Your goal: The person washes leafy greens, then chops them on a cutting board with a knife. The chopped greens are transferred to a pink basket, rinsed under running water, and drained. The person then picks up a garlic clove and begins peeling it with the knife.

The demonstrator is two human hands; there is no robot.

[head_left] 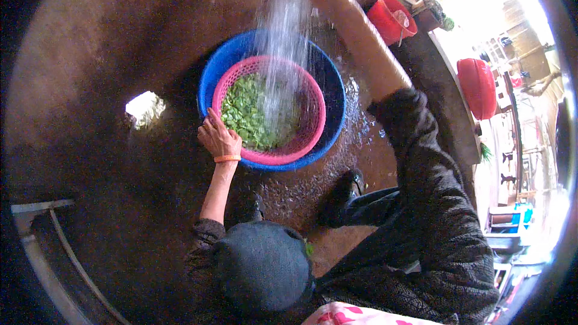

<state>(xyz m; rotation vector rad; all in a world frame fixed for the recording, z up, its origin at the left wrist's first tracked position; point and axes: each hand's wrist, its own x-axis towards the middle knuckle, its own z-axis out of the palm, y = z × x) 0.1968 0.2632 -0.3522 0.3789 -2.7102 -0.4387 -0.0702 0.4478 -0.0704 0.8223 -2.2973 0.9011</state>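
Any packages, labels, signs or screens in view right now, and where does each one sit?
None that can be made out. The things in view are unlabelled containers: a pink plastic basket of green leaves inside a blue plastic basin, and a red plastic bucket beyond them.

One camera sits on the person's head and looks almost straight down, close above the blue basin (328, 78) on the wet floor (120, 192); its round edges bend everything
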